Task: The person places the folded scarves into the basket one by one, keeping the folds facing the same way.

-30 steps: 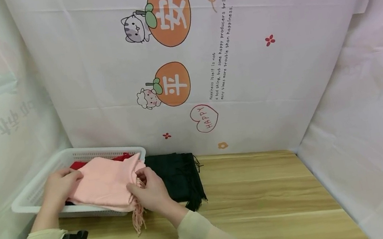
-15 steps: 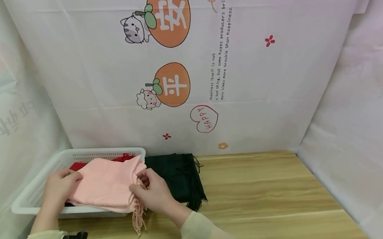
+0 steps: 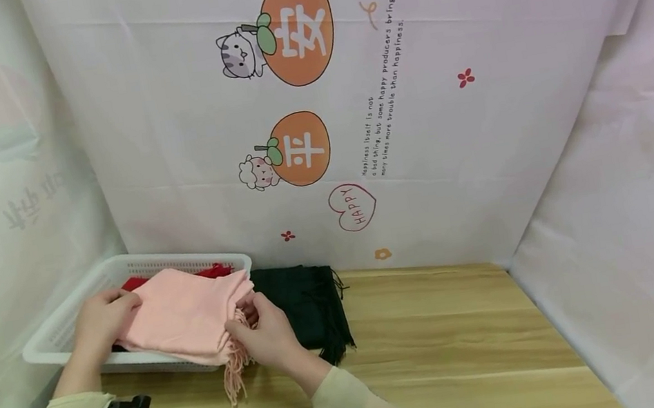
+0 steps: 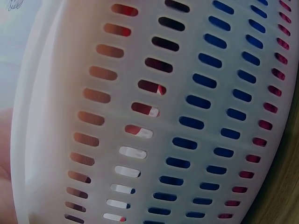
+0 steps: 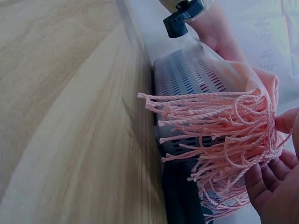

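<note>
A folded pale pink scarf (image 3: 182, 315) lies across the top of a white plastic basket (image 3: 47, 356) at the left. My left hand (image 3: 96, 327) grips the scarf's left edge, thumb on top. At the opposite end my right hand (image 3: 270, 334) pinches the fringed edge between thumb and fingers. In the right wrist view the twisted pink fringe (image 5: 219, 116) hangs over the basket's side, fingertips right at its base. The left wrist view is filled by the slotted basket wall (image 4: 49, 93), with red, dark, blue and magenta showing through; the left fingers are hidden there.
Red cloth (image 3: 215, 271) shows inside the basket behind the pink scarf. A folded dark green fringed scarf (image 3: 297, 306) lies on the wooden table (image 3: 448, 354) right beside the basket. Printed white sheets (image 3: 429, 217) enclose the back and sides.
My right hand has shifted slightly right with the pink scarf's fringed end. The left hand keeps its place on the scarf. The head view has tilted a little.
</note>
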`<state>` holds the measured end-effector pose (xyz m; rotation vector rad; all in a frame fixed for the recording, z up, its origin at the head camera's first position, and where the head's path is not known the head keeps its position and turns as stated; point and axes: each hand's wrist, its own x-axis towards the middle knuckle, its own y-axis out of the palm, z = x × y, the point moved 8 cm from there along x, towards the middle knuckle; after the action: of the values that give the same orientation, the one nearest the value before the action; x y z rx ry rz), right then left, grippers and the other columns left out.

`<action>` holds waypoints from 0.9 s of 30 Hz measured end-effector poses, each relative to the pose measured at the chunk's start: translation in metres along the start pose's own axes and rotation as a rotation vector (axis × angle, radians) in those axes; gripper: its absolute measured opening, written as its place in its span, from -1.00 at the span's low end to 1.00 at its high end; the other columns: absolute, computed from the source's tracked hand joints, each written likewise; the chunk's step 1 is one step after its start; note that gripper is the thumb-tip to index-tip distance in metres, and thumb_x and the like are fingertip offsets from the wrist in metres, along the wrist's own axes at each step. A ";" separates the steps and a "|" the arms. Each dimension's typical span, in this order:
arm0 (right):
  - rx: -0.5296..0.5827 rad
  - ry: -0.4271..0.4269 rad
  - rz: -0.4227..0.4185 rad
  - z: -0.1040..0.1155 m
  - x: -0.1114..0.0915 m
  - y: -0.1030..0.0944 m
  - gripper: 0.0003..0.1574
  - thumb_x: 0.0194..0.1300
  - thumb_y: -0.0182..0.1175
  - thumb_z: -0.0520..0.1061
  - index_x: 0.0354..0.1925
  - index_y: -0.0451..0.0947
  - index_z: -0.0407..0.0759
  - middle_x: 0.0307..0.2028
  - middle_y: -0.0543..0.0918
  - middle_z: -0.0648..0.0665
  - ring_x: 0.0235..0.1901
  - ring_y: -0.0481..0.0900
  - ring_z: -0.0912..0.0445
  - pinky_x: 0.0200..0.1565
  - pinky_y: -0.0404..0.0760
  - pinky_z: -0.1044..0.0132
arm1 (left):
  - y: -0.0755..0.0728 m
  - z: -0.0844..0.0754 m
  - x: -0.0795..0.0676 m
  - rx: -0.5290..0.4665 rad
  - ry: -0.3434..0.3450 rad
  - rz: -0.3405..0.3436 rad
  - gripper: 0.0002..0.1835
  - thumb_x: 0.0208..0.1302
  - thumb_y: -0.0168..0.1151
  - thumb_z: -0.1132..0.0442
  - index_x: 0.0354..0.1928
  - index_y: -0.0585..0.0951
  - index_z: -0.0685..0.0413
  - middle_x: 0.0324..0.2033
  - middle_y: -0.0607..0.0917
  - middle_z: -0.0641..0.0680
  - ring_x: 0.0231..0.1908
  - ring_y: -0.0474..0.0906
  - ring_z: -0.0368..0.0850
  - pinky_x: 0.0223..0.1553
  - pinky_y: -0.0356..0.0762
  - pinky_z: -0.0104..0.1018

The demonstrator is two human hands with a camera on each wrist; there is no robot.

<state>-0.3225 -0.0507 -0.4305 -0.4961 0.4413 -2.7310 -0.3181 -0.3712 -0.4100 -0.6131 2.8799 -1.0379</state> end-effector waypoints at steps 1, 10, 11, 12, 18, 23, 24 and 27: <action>0.001 0.000 0.000 0.000 0.000 0.000 -0.65 0.55 0.42 0.08 0.14 0.57 0.03 -0.15 0.57 0.12 -0.22 0.51 0.26 -0.18 0.56 0.35 | 0.000 0.000 0.000 0.001 0.000 -0.002 -0.51 0.68 0.07 0.04 0.12 0.66 0.42 0.17 0.63 0.53 0.06 0.50 0.40 -0.02 0.48 0.11; 0.000 0.015 0.006 0.003 0.004 0.004 -0.69 0.52 0.42 0.02 0.11 0.62 -0.01 -0.20 0.58 0.13 -0.29 0.51 0.27 -0.25 0.55 0.37 | -0.001 0.003 0.002 -0.031 -0.035 0.011 -0.46 0.69 0.05 0.02 0.23 0.61 0.46 0.27 0.56 0.56 0.14 0.47 0.45 0.13 0.48 0.31; -0.004 0.021 0.007 0.005 0.005 0.005 -0.70 0.52 0.42 0.03 0.11 0.63 -0.01 -0.21 0.58 0.13 -0.30 0.50 0.27 -0.26 0.54 0.37 | -0.002 0.003 0.002 -0.033 -0.035 0.010 -0.46 0.69 0.05 0.02 0.24 0.61 0.46 0.28 0.56 0.56 0.15 0.47 0.45 0.14 0.47 0.31; -0.007 0.028 0.008 0.006 0.005 0.005 -0.70 0.52 0.42 0.03 0.10 0.64 -0.02 -0.22 0.58 0.12 -0.31 0.50 0.27 -0.27 0.54 0.37 | -0.002 0.003 0.002 -0.034 -0.034 0.009 -0.45 0.69 0.05 0.02 0.24 0.61 0.46 0.28 0.56 0.56 0.15 0.47 0.46 0.14 0.47 0.31; -0.092 0.100 0.000 0.013 0.011 0.009 -0.53 0.44 0.49 0.25 0.04 0.61 0.01 -0.32 0.57 0.10 -0.41 0.47 0.24 -0.42 0.47 0.33 | -0.005 0.003 0.002 -0.036 -0.033 0.006 -0.43 0.69 0.05 0.00 0.26 0.61 0.47 0.29 0.56 0.57 0.15 0.48 0.45 0.13 0.49 0.28; -0.161 0.143 -0.020 0.019 0.015 0.012 -0.55 0.37 0.55 0.16 0.02 0.60 0.02 -0.33 0.56 0.10 -0.42 0.45 0.23 -0.45 0.45 0.32 | -0.007 0.004 0.002 -0.033 -0.038 -0.006 -0.43 0.68 0.07 -0.01 0.24 0.62 0.46 0.28 0.57 0.55 0.13 0.50 0.43 0.01 0.49 0.09; -0.167 0.145 -0.024 0.021 0.016 0.012 -0.58 0.37 0.54 0.11 0.02 0.61 0.02 -0.32 0.56 0.10 -0.42 0.45 0.22 -0.46 0.45 0.32 | -0.008 0.004 0.002 -0.031 -0.039 -0.007 -0.44 0.68 0.07 -0.01 0.23 0.62 0.45 0.27 0.58 0.55 0.12 0.50 0.42 -0.01 0.47 0.05; -0.178 0.153 -0.036 0.023 0.017 0.014 -0.65 0.38 0.53 0.00 0.03 0.63 0.01 -0.28 0.57 0.13 -0.41 0.45 0.23 -0.44 0.47 0.34 | -0.009 0.004 0.003 -0.023 -0.031 -0.011 -0.45 0.67 0.08 0.00 0.21 0.63 0.45 0.25 0.59 0.54 0.10 0.51 0.41 -0.05 0.45 -0.01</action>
<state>-0.3256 -0.0749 -0.4102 -0.3428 0.7256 -2.7901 -0.3168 -0.3810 -0.4071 -0.6407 2.8692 -0.9885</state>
